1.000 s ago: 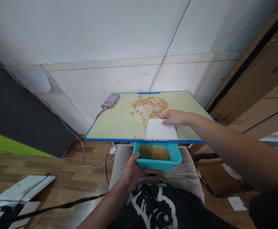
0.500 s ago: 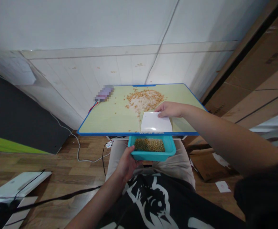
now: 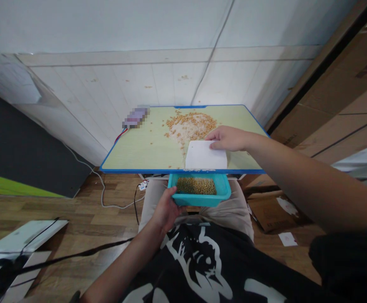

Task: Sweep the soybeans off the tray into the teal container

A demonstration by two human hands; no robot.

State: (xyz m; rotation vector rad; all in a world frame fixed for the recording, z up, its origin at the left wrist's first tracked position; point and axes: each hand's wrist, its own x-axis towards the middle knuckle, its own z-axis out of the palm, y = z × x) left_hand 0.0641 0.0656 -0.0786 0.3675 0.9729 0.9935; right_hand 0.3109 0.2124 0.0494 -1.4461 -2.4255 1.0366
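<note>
My right hand (image 3: 225,138) pinches the far edge of a white card (image 3: 206,155), which stands tilted on the table near its front edge. A line of white grains shows along the card's lower edge. Beyond it lies a loose pile of yellow kernels and white rice-like grains (image 3: 189,126). Below the table edge, my left hand (image 3: 167,209) grips the left corner of a turquoise plastic basket (image 3: 199,200), with the thumb over the rim. Inside the basket are small green and tan grains or beans (image 3: 197,186).
The pale green table (image 3: 133,158) has a blue rim and stands against a white wall. A blurred-out device (image 3: 135,117) with a red cable lies at its back left. Cardboard boxes (image 3: 328,97) stand at the right; a white cable (image 3: 103,189) runs over the floor at left.
The whole view has shifted slightly, so the table sits a little higher in the picture. Both hands keep their holds on the card and basket; the glare on the card is gone.
</note>
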